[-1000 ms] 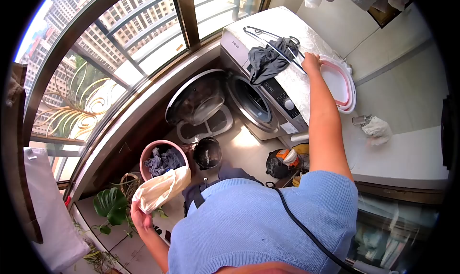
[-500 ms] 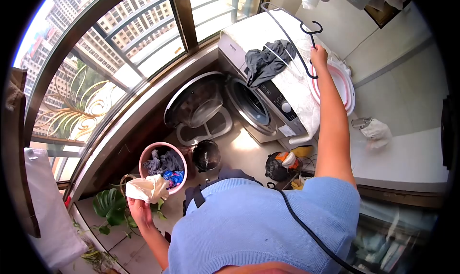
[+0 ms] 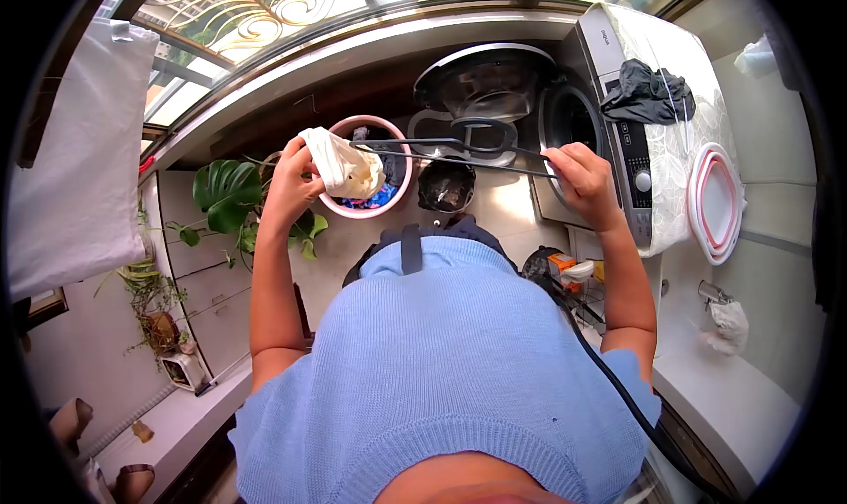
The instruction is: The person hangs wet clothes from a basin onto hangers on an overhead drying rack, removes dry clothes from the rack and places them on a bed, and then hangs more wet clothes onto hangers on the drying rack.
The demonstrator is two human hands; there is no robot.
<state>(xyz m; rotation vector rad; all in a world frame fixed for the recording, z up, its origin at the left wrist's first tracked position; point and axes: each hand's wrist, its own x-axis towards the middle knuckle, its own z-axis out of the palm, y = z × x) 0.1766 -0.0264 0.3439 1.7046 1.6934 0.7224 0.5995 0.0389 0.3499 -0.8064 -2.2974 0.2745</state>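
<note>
My left hand (image 3: 295,185) grips a cream-coloured cloth (image 3: 346,165), bunched up, its exact kind of garment not clear. My right hand (image 3: 582,182) is closed on a dark clothes hanger (image 3: 472,154), which stretches level across to the left. The far end of the hanger meets the cloth, and I cannot tell whether it is inside or only against it. Beneath the cloth stands a pink bucket (image 3: 408,173) holding grey and blue laundry (image 3: 388,194).
A washing machine (image 3: 618,107) with its round door (image 3: 485,72) swung wide stands at the right. On its cover lie a dark grey garment (image 3: 648,94), a white hanger and a folded pink-white basin (image 3: 716,204). A black bin (image 3: 445,186) is beside the bucket; a leafy plant (image 3: 228,191) grows left.
My right hand has brought the dark hanger from above the washing machine down and left to the cloth. My left hand has raised the cloth forward. The view has turned left.
</note>
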